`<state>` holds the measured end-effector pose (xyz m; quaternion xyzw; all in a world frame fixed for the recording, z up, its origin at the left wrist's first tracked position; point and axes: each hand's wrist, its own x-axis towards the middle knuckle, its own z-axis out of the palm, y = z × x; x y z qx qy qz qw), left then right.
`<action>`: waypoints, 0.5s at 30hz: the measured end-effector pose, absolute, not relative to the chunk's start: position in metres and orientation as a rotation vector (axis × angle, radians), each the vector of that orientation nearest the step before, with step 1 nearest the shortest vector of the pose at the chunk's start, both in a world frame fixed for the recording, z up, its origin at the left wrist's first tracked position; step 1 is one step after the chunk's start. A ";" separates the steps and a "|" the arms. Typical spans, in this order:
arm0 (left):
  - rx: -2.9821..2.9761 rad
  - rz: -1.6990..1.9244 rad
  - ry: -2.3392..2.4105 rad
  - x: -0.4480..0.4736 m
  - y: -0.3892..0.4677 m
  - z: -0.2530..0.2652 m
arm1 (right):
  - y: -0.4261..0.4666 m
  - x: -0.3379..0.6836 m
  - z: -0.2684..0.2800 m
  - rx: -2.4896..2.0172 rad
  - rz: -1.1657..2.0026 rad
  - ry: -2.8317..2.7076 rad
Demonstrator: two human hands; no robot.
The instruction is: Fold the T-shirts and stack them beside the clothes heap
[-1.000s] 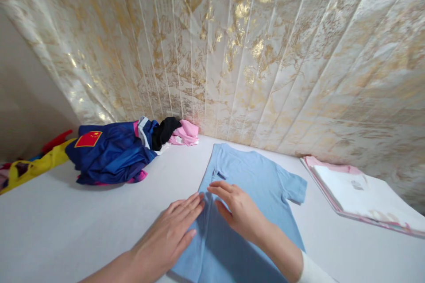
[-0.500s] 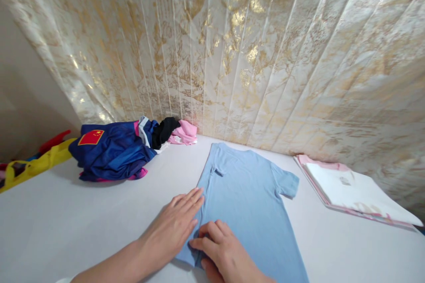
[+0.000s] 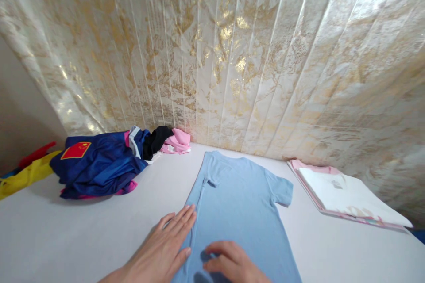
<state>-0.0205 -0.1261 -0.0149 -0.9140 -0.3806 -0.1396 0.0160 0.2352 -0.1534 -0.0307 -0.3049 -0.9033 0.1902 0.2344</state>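
Observation:
A light blue T-shirt [image 3: 239, 212] lies spread on the white table, its left side folded inward and its right sleeve pointing outward. My left hand [image 3: 169, 239] rests flat on the folded left edge, fingers stretched out. Over the lower part of the shirt hovers my right hand [image 3: 229, 261], fingers loosely curled with a gap between thumb and forefinger, and a shadow falls beneath it. Nothing shows between its fingers. The shirt's bottom hem is out of the picture.
A heap of clothes with a dark blue garment [image 3: 102, 163], a black piece [image 3: 157, 141] and a pink piece [image 3: 179, 140] sits at the back left. Folded white and pink garments [image 3: 352, 192] are stacked at the right. A yellow item [image 3: 29, 177] lies at the far left.
My right hand has lifted off the folded edge and moved slightly right, its fingers opening. My left hand still lies on the fold. The view has tilted a little.

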 end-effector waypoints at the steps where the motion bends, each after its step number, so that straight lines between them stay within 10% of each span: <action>1: -2.858 -0.438 -1.190 -0.018 -0.121 -0.011 | -0.145 0.254 -0.017 -0.936 0.522 -2.450; 15: -3.163 -0.465 -1.020 0.162 0.059 0.043 | -0.027 0.442 -0.029 -2.096 -0.268 -1.724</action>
